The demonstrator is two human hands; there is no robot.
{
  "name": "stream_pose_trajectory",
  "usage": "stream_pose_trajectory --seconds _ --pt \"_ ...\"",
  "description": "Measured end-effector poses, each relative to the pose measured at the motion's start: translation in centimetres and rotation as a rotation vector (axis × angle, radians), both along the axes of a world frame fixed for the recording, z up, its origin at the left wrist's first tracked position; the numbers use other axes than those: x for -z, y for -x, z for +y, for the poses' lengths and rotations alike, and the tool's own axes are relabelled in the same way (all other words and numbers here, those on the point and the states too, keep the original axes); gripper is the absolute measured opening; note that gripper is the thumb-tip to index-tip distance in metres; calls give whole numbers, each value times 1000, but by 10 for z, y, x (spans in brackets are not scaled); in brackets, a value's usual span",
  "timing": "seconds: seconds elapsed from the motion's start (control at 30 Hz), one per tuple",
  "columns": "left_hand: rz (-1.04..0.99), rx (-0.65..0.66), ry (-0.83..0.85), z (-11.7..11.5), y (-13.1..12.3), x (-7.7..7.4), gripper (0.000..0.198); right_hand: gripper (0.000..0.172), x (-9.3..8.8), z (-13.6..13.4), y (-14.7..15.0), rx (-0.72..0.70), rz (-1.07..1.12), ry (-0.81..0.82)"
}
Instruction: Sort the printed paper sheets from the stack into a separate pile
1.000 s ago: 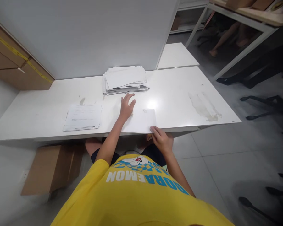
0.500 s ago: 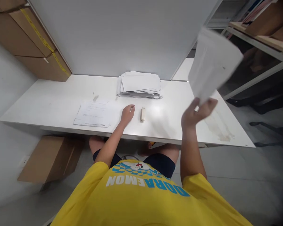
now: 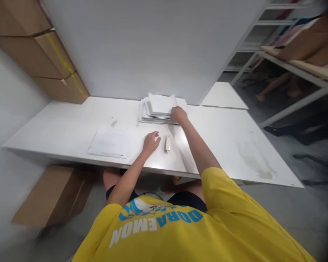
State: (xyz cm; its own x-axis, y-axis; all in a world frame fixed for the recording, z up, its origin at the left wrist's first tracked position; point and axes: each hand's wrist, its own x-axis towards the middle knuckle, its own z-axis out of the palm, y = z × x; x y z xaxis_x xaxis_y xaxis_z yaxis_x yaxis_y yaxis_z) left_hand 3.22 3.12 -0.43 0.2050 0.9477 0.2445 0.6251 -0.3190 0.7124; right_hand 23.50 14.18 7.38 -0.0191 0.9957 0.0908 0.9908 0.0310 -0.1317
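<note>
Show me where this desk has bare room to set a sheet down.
Widest: right of the right hand and stapler, out to the smudge. Also the back left, between the boxes and the paper stack. Crowded: the front middle, with loose sheets and left hand.

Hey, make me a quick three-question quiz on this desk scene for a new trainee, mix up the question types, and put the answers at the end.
1. True or false: the right hand touches the paper stack at the back of the table.
2. What lies on the table just to the right of the left hand? A) scissors B) a small cream object C) a mug
3. Fill in: the printed sheets lie to the ___ of the left hand.

Key: 1 true; 2 B; 3 left.
</note>
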Motion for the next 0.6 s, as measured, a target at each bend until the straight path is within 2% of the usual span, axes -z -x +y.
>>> stream_pose_trajectory --seconds 0.13,0.2,0.3,0.4,0.47,0.53,0.6 --pt "-17 -4 -9 8 2 -1 29 49 -6 9 -5 -21 -43 -33" --pt "-29 -1 -1 11 4 0 28 49 -2 6 -14 -24 -27 -96" --pt "-50 -1 21 12 5 2 29 46 22 -19 -29 -50 112 -220" --pt "-61 -19 24 8 5 1 32 43 59 -63 -45 -42 307 -338" --pt "-50 -26 2 0 2 -3 34 38 81 -96 -55 117 493 -498" --pt "-19 -7 -40 -17 -1 -5 33 38 98 -126 -65 360 714 -694" --pt "25 65 -94 -45 -2 -2 29 40 108 -151 -73 525 943 -736"
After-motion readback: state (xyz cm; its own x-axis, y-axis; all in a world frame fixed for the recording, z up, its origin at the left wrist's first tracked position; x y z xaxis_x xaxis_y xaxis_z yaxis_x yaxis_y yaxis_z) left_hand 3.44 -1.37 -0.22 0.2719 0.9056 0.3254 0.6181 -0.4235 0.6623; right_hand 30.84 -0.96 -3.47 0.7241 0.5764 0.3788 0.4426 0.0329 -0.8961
